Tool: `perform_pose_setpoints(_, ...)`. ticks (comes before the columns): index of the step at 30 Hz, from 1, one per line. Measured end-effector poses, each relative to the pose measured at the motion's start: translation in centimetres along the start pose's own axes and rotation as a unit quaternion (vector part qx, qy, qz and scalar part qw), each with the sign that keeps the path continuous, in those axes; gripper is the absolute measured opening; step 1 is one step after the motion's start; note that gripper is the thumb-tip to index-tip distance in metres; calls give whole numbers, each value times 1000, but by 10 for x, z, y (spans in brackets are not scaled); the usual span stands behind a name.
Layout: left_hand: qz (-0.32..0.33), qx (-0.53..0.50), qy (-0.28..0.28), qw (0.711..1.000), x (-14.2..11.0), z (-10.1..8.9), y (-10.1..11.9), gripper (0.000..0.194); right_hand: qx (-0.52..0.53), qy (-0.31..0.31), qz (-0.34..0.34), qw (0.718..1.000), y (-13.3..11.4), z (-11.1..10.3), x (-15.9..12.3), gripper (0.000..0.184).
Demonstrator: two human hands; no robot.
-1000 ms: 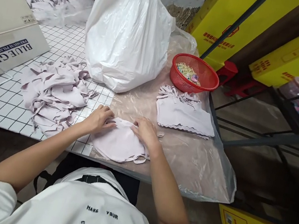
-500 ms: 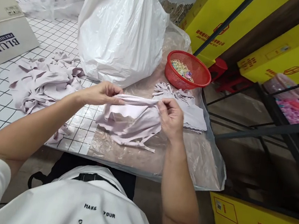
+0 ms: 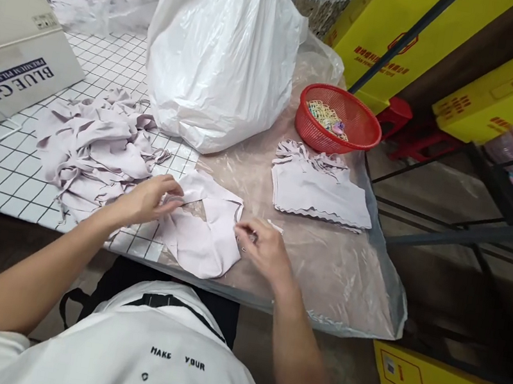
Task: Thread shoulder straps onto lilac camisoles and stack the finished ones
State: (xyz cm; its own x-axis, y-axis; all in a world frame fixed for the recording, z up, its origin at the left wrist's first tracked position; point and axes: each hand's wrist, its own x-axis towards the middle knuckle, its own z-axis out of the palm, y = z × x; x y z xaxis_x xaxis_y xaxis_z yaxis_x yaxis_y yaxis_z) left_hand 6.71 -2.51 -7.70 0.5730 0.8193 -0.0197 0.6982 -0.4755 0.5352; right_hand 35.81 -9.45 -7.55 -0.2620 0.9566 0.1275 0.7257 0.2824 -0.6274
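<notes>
A pale lilac garment (image 3: 217,238) of thin fabric lies loosely spread at the table's front edge, with a gap in its middle showing the surface below. At its left side is my left hand (image 3: 150,200), thumb and fingers apart, the fingertips close to the fabric. My right hand (image 3: 264,248) is at the garment's right edge, its fingertips pinched together on the cloth. Left of my left hand sits a crumpled heap of similar lilac pieces (image 3: 97,150). A neat stack of lilac garments (image 3: 322,192) lies flat beyond my right hand, straps bunched at its far side.
A large white plastic bag (image 3: 218,63) stands behind the garment. Farther right is a red basket (image 3: 338,133) holding small pale pieces. A cardboard box (image 3: 26,45) stands at left. Yellow boxes (image 3: 406,47) and a dark metal frame (image 3: 474,233) flank the table's right side.
The garment lay flat under both hands, was then lifted and stretched between them, and is now back down on the table in a different layout. My left hand has loosened its hold.
</notes>
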Motion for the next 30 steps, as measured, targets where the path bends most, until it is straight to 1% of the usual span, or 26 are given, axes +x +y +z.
perform_pose_setpoints(1, -28, 46, 24, 998, 5, 9, 6, 30, -25, 30, 40, 998, 6, 5, 11, 15)
perform_pose_setpoints(2, -58, 98, 33, 993, 11, 17, 11, 31, -56, 48, 76, 994, 11, 11, 23, 17)
perform_pose_setpoints(4, -116, 184, 24, 976, 21, 30, 20, 34, -118, 42, 125, 984, 17, 22, 46, 28)
perform_pose_setpoints(5, -140, 207, 18, 968, 26, 35, 22, 31, -140, 29, 136, 980, 19, 27, 55, 27)
perform_pose_setpoints(6, -157, 216, 19, 964, 29, 38, 21, 27, -150, 20, 138, 979, 21, 32, 62, 22)
perform_pose_setpoints(8, -178, 181, 47, 966, 33, 37, 16, 21, -123, 32, 129, 984, 23, 37, 72, 11)
perform_pose_setpoints(9, -187, 129, 65, 972, 34, 35, 13, 20, -82, 47, 125, 988, 24, 38, 75, 11)
perform_pose_setpoints(10, -194, 47, 77, 977, 35, 31, 10, 18, -20, 62, 129, 990, 25, 37, 76, 11)
perform_pose_setpoints(11, -197, -64, 82, 975, 35, 26, 9, 17, 61, 74, 139, 986, 26, 34, 77, 9)
perform_pose_setpoints(12, -193, -195, 77, 958, 34, 21, 9, 19, 157, 80, 155, 972, 26, 30, 78, 8)
perform_pose_setpoints(13, -183, -331, 67, 923, 33, 16, 10, 22, 258, 78, 169, 948, 26, 24, 78, 9)
perform_pose_setpoints(14, -168, -454, 57, 873, 32, 12, 12, 26, 353, 71, 180, 915, 24, 17, 78, 13)
perform_pose_setpoints(15, -150, -551, 52, 819, 30, 8, 15, 29, 433, 61, 186, 880, 22, 9, 78, 16)
perform_pose_setpoints(16, -132, -619, 53, 773, 28, 5, 18, 30, 494, 50, 183, 848, 19, 0, 77, 20)
perform_pose_setpoints(17, -115, -661, 54, 739, 25, 3, 20, 31, 536, 43, 174, 825, 15, -9, 77, 23)
perform_pose_setpoints(18, -98, -685, 53, 720, 24, 0, 21, 32, 560, 41, 163, 811, 11, -19, 75, 26)
perform_pose_setpoints(19, -78, -695, 37, 714, 24, -3, 21, 34, 571, 46, 152, 805, 6, -29, 74, 28)
perform_pose_setpoints(20, -53, -691, -1, 721, 25, -7, 19, 37, 574, 55, 140, 805, 1, -38, 73, 30)
perform_pose_setpoints(21, -27, -672, -59, 737, 28, -11, 18, 40, 573, 64, 127, 807, -5, -48, 71, 31)
perform_pose_setpoints(23, 23, -599, -178, 780, 38, -22, 18, 42, 562, 56, 102, 819, -17, -63, 69, 34)
perform_pose_setpoints(24, 44, -554, -214, 803, 44, -28, 20, 41, 550, 34, 92, 829, -23, -69, 68, 36)
perform_pose_setpoints(25, 60, -514, -225, 826, 51, -34, 25, 40, 534, 2, 83, 841, -28, -74, 69, 37)
perform_pose_setpoints(27, 94, -464, -204, 857, 62, -41, 39, 42, 482, -80, 64, 870, -38, -80, 73, 38)
perform_pose_setpoints(28, 113, -453, -207, 860, 66, -43, 47, 41, 447, -114, 49, 886, -41, -82, 76, 37)
perform_pose_setpoints(29, 130, -447, -227, 855, 69, -44, 56, 38, 408, -136, 31, 902, -42, -84, 81, 36)
perform_pose_setpoints(30, 140, -448, -253, 846, 71, -44, 63, 35, 363, -137, 14, 922, -42, -85, 86, 35)
